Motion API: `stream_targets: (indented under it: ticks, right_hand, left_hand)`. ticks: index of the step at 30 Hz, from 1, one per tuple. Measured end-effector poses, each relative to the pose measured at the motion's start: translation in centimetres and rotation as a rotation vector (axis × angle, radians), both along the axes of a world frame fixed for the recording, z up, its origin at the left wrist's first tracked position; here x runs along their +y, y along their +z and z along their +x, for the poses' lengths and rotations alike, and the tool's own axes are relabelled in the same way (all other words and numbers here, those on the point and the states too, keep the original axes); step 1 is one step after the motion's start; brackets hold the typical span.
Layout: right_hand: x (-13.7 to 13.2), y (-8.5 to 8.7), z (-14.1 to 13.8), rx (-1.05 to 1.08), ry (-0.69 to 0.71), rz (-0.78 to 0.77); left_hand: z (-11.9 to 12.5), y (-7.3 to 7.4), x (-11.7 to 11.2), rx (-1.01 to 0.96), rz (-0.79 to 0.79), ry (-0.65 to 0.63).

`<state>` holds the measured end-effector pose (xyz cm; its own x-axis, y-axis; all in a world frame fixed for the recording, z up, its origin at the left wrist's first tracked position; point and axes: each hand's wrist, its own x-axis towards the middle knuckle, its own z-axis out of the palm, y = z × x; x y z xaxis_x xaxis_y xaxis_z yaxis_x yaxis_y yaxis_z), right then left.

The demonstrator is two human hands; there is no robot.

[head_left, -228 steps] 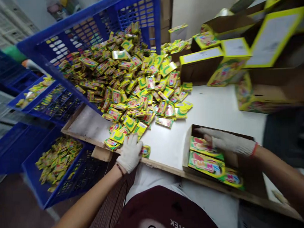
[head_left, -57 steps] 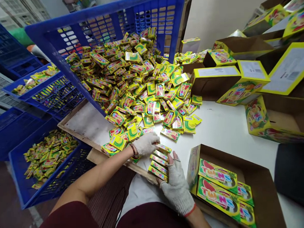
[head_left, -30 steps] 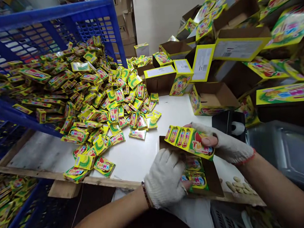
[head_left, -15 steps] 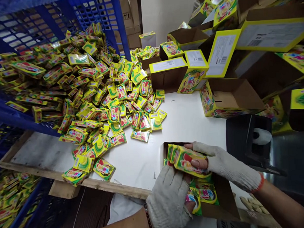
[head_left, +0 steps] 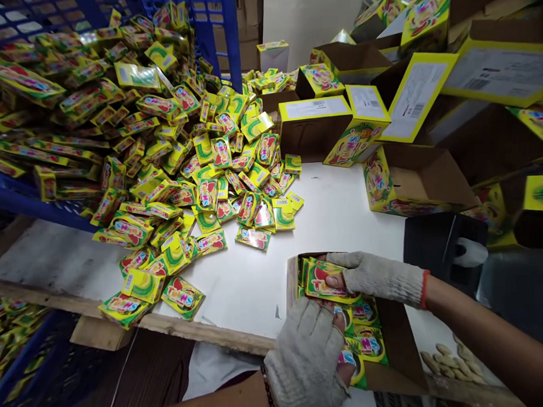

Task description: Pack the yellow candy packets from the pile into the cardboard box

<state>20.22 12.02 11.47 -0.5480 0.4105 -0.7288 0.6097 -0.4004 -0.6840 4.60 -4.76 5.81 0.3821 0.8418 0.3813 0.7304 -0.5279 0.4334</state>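
Box: a shallow brown cardboard box (head_left: 395, 365) sits at the near edge of the white table (head_left: 352, 206). Rows of flat yellow-green packets (head_left: 368, 342) with red lettering lie inside it.
Right hand: the white-gloved right hand (head_left: 374, 276) clasps a bundle of packets (head_left: 323, 282) with the thumb on top. It holds the bundle at the far-left end of the box, just inside its wall.
Left hand: the white-gloved left hand (head_left: 306, 362) lies palm down over the near-left rows with its fingers bent. Whether it grips any packet cannot be told.
Heap: loose packets (head_left: 184, 147) of the same kind spill from a tipped blue plastic crate (head_left: 230, 44) onto the table, apart from the box.
Cartons: printed yellow cartons (head_left: 413, 181) stand open at the far right, brown and bare inside.
Dispenser: a black tape dispenser (head_left: 446, 251) stands just beyond the right wrist.
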Motion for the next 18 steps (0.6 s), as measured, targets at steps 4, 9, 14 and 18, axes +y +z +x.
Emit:
stream_targets:
  ticks: [4, 9, 14, 18]
  right_hand:
    - [-0.4, -0.8, 0.0, 0.04, -0.057, 0.03]
    - [-2.0, -1.1, 1.0, 0.067, -0.304, 0.042]
    - [-2.7, -1.5, 1.6, -0.025, -0.407, 0.094]
    - [-2.1, -1.4, 1.1, -0.053, -0.356, 0.095]
  left_hand:
    - [-0.1, 0.2, -0.1, -0.006, 0.045, 0.028]
    - [-0.4, 0.4, -0.1, 0.021, 0.06, 0.015]
    - [-0.6, 0.3, -0.1, 0.034, 0.054, 0.004]
    - [-0.6, 0.4, 0.1, 0.018, 0.086, 0.011]
